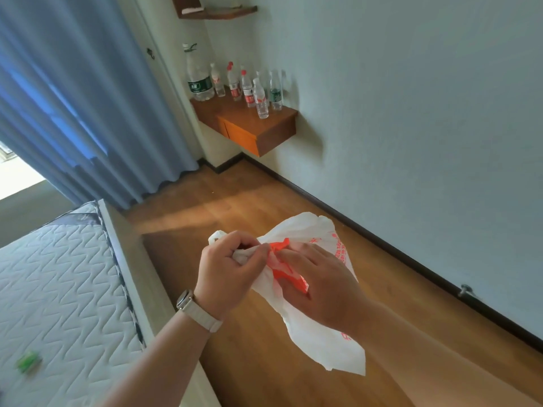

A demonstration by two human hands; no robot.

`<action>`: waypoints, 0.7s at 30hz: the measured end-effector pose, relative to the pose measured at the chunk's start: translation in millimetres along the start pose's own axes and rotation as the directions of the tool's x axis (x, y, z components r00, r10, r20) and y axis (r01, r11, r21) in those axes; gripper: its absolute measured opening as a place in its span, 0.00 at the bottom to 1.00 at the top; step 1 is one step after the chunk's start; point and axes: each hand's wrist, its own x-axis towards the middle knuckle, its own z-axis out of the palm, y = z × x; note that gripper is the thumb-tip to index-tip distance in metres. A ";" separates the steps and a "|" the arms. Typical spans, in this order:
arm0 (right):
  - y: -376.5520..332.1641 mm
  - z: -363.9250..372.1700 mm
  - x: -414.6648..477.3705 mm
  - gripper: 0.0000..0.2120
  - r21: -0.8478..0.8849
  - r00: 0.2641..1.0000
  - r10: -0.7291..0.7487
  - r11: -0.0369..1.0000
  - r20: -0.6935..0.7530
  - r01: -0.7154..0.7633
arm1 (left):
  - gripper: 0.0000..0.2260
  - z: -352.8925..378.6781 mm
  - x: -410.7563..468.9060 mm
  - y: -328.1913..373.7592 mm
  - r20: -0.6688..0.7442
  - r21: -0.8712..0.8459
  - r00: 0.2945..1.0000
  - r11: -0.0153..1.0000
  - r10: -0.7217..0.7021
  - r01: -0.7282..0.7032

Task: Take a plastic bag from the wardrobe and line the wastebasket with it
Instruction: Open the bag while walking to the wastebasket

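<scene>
both hands are up in front of the person, over the wooden floor (258,201), working a white plastic bag (317,336) with orange-red print. the left hand (226,274) is closed in a loose fist, thumb and fingertips pinching a bunched part of the bag near its top, and a white loop of the bag's handle (214,235) pokes out just past the knuckles. a watch with a pale strap (195,311) sits on that wrist. the right hand (320,283) lies against the bag from the other side, its fingers curled into the crumpled orange-red folds and gripping the plastic there. the rest of the bag hangs down below the right hand, loose and creased, and another part of it billows up behind the fingers.

to the left is a bed with a bare quilted mattress (58,283); a small blurred green object (28,361) lies on it. blue curtains (73,98) hang beyond the bed. in the far corner a wall-mounted wooden shelf with an orange drawer front (244,124) carries a row of clear plastic bottles (235,83), the largest with a green label. a second wooden shelf (214,11) is fixed higher up.
</scene>
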 end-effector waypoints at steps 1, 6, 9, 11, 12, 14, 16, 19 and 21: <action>7.8 -4.2 2.0 0.17 -0.002 1.000 0.007 1.000 -0.004 -0.007 | 0.10 5.9 4.5 3.6 0.000 0.007 1.000 1.000 0.005 -0.005; 23.7 -14.1 20.6 0.18 0.024 1.000 -0.007 1.000 0.001 0.007 | 0.08 15.4 24.0 8.1 -0.019 0.011 1.000 1.000 0.004 -0.004; 29.0 -12.2 36.6 0.18 0.034 0.999 -0.030 0.999 0.025 0.029 | 0.07 13.2 38.1 1.9 -0.047 0.012 0.999 1.000 0.002 -0.001; 32.9 -8.8 49.8 0.18 0.037 0.998 -0.050 0.998 0.041 0.048 | 0.08 11.9 45.3 -3.5 -0.061 0.012 0.998 1.000 -0.004 0.005; 34.5 -6.1 57.3 0.19 0.039 0.997 -0.060 0.998 0.046 0.059 | 0.08 11.1 50.0 -8.7 -0.068 0.014 0.998 1.000 -0.005 0.006; 37.0 -1.9 70.2 0.20 0.034 0.995 -0.074 0.997 0.063 0.072 | 0.08 9.1 61.4 -16.1 -0.078 -0.004 0.997 1.000 -0.021 0.021; 43.9 16.0 98.6 0.20 0.017 0.994 -0.077 0.997 0.075 0.076 | 0.08 3.8 83.9 -41.0 -0.104 -0.022 0.995 1.000 -0.012 0.010; 49.8 20.4 118.2 0.19 -0.007 0.995 -0.074 0.997 0.072 0.075 | 0.08 3.8 102.6 -49.5 -0.094 -0.026 0.996 1.000 -0.002 -0.001; 56.1 34.3 150.3 0.17 -0.034 0.994 -0.069 0.997 0.086 0.072 | 0.07 -0.9 129.2 -69.4 -0.110 -0.055 0.994 0.998 -0.010 0.004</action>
